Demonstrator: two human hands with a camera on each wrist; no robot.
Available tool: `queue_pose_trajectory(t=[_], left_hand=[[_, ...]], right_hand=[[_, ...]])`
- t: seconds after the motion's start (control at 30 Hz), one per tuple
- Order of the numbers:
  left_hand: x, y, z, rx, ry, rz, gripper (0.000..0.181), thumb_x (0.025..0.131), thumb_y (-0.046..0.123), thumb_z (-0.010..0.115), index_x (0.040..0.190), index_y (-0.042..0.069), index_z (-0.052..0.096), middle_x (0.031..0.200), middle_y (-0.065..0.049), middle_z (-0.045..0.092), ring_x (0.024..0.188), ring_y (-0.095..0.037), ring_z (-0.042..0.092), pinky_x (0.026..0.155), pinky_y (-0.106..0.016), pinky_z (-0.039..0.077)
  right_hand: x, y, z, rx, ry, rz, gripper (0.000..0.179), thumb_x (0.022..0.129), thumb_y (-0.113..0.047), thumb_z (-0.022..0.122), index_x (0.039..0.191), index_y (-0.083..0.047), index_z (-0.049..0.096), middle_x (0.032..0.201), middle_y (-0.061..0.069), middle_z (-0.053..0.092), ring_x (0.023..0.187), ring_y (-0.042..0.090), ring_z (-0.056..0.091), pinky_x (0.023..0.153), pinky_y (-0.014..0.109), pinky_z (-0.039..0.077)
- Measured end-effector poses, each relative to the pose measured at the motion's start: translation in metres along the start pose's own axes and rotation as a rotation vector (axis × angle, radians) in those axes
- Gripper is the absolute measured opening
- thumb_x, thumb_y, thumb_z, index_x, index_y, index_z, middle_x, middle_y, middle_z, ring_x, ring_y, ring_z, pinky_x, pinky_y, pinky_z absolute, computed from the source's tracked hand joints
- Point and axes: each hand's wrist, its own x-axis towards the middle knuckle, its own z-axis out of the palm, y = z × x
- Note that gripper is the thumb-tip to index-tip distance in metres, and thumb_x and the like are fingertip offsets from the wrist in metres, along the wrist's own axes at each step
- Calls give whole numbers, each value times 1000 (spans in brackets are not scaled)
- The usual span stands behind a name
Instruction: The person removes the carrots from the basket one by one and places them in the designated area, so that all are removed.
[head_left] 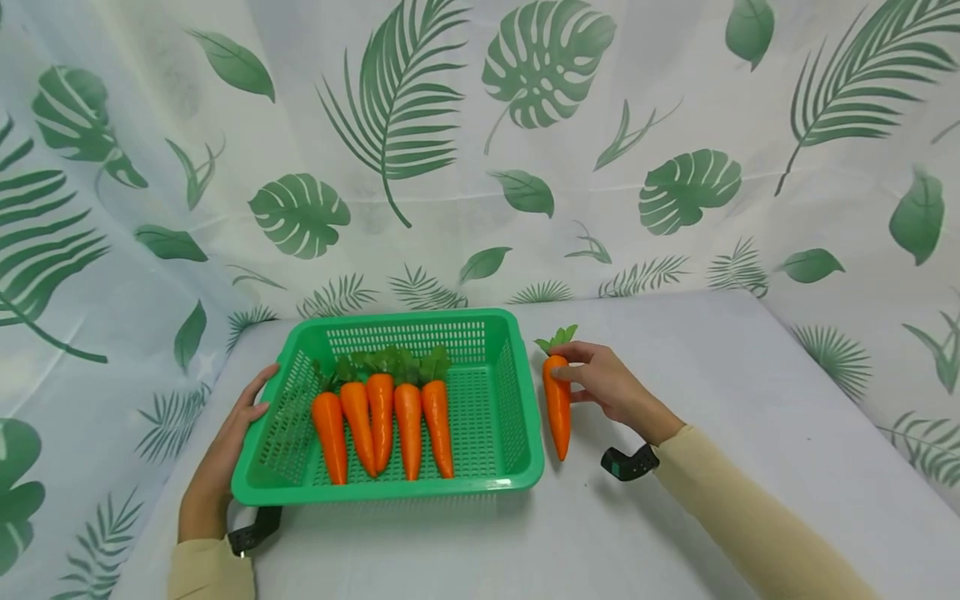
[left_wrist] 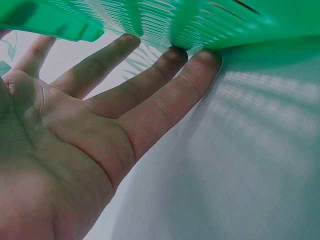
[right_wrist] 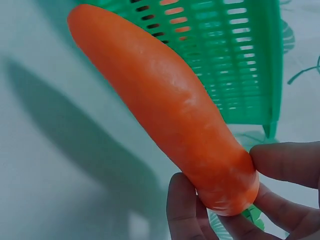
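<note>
A green plastic basket (head_left: 480, 400) with slotted walls stands on the white table, holding several orange carrots (head_left: 408, 429) with leafy tops side by side, tips toward the viewer. At the basket's left side is my left hand (head_left: 236, 425); in the left wrist view its fingers (left_wrist: 160, 102) are nearly straight, fingertips right at the slotted wall. My right hand (head_left: 603, 379) pinches a single carrot (head_left: 557, 408) near its leafy end, just right of the basket. In the right wrist view, this carrot (right_wrist: 160, 95) casts a shadow on the tabletop beside it.
A white cloth (head_left: 540, 183) printed with green leaves hangs behind and along both sides of the table (head_left: 720, 375). Black wrist cameras (head_left: 630, 462) are strapped on below each hand. The basket takes up the left part of the table.
</note>
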Motion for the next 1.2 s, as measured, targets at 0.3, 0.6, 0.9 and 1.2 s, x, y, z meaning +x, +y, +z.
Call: queue_pose_trajectory(t=[0.3, 0.6, 0.9, 1.2], left_hand=[[1, 3, -1, 23, 18, 10, 56, 119, 33, 33, 174, 29, 21, 164, -4, 22, 113, -9, 58, 88, -24, 53], [0, -1, 1, -42, 4, 20, 54, 119, 30, 31, 172, 30, 23, 153, 4, 33, 110, -10, 61, 87, -26, 56], [3, 1, 2, 25, 29, -6, 56, 119, 32, 32, 174, 28, 20, 170, -14, 14, 114, -10, 55, 88, -24, 52], [2, -1, 1, 3, 25, -2, 55, 119, 30, 31, 173, 29, 22, 167, -13, 17, 115, -11, 56, 89, -25, 53]], right_hand=[[7, 11, 4, -58, 21, -8, 46, 102, -6, 65, 145, 8, 60, 144, 26, 57, 111, 34, 63, 86, 41, 61], [5, 16, 8, -149, 59, -16, 45, 101, -7, 66, 143, 7, 62, 134, 25, 63, 96, 29, 63, 78, 37, 60], [5, 24, 9, -156, 59, -39, 42, 103, -7, 67, 142, 8, 63, 128, 24, 67, 102, 31, 66, 81, 38, 57], [6, 28, 13, -213, 77, -45, 43, 104, -12, 68, 143, 6, 63, 134, 25, 66, 107, 34, 64, 84, 40, 56]])
